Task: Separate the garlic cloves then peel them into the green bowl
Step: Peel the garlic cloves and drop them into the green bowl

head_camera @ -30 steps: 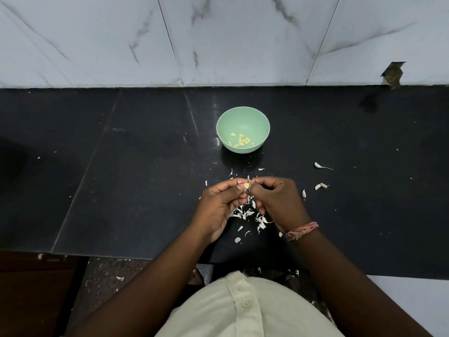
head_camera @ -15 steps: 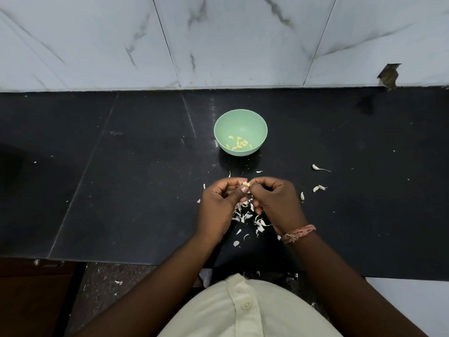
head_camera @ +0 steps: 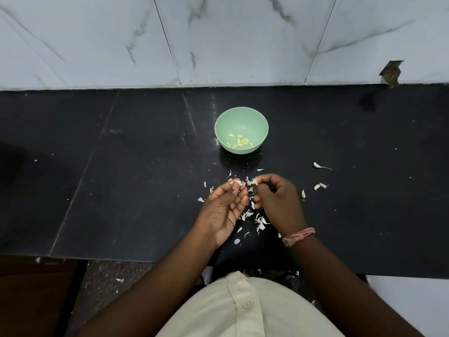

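At 6 o'clock from the bowl: peeling.
Right hand pinches a clove; left hand pinches skin (hands apart).

Glossy black stone counter; veined marble wall.

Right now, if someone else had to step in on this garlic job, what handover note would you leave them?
Left hand: palm up, fingertips pinching a scrap of skin.
Right hand: pinching the clove being peeled; it looks nearly bare.
Green bowl: on the black counter beyond the hands, holding several peeled cloves.
Done: those cloves peeled; loose skins litter the counter under the hands.
Left: drop the held clove in the bowl, then peel the four unpeeled cloves lying to the right of the hands.
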`<state>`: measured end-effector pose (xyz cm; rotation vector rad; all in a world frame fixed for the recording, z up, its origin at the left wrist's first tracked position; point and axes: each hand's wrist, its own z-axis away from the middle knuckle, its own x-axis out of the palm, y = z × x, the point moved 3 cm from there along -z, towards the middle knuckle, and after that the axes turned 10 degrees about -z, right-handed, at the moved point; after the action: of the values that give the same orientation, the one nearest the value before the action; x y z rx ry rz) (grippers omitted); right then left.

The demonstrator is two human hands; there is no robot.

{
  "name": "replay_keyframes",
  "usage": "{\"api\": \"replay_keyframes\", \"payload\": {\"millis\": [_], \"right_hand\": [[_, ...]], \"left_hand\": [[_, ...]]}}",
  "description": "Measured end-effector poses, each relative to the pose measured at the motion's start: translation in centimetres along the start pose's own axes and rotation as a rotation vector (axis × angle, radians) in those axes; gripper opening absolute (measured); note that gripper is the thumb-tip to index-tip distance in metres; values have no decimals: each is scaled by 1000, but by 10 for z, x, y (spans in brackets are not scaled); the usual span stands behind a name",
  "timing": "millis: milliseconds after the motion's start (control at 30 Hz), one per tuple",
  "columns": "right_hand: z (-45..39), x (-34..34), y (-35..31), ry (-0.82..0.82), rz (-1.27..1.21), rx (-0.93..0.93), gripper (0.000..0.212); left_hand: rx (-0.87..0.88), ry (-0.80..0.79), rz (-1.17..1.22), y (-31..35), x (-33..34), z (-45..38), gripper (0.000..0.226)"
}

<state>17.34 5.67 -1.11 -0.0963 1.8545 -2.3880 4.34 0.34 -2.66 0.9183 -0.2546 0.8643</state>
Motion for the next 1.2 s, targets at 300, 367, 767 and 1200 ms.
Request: {"api": "replay_keyframes", "payload": {"millis": [300, 367, 767, 1200], "right_hand": [[7, 11, -8, -153, 64, -167, 9], [8, 11, -8, -170, -4, -128, 8], [11, 13, -15, -201, 2, -76, 8], [12, 14, -14, -149, -21, -34, 13]], "left_hand": [[152, 31, -147, 2, -10, -3, 18], [225, 56, -254, 5, -13, -3, 14], [407, 59, -486, 18, -9, 12, 19], [201, -109, -272, 11, -2, 13, 12]]}}
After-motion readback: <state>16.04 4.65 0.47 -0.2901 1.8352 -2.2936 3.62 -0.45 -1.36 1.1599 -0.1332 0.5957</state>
